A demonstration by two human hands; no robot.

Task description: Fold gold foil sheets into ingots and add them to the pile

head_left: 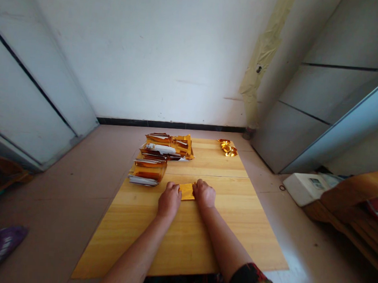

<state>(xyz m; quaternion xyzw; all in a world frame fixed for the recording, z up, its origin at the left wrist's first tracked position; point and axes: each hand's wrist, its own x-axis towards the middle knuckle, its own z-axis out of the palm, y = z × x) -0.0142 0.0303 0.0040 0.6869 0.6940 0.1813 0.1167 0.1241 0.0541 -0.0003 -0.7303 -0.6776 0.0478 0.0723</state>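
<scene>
A small sheet of yellow-gold paper (186,191) lies low over the wooden table between my hands. My left hand (169,199) has its fingers closed on the sheet's left edge. Opposite it, my right hand (205,194) grips the right edge with curled fingers. Beyond my left hand sits a stack of gold foil sheets with white edges (150,169). A second, larger pile of gold and white sheets (175,148) lies behind that. Two shiny folded gold foil pieces (228,148) rest at the table's far right corner.
The wooden table (182,243) stands on a tiled floor facing a white wall (168,63). A grey refrigerator (323,90) is at the right, with a white box (304,189) and wooden furniture near it. A purple bag (0,245) lies at the lower left.
</scene>
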